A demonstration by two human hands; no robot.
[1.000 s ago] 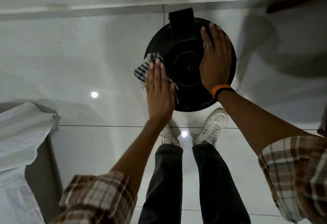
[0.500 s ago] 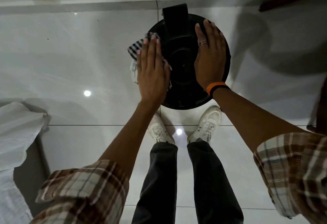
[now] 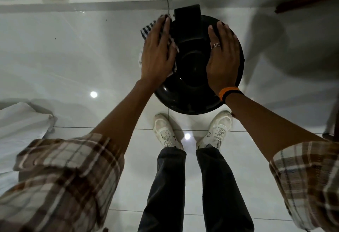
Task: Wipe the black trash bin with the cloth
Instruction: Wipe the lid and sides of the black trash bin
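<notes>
Left hand flat on cloth, bin lid's left edge.

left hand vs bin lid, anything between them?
Yes: the checked cloth lies under the left hand, pressed on the black trash bin lid's left edge, per the head view.

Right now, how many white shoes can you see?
2. One white shoe is on the floor just below the black trash bin, toward the left; the other shoe is beside it on the right.
</notes>
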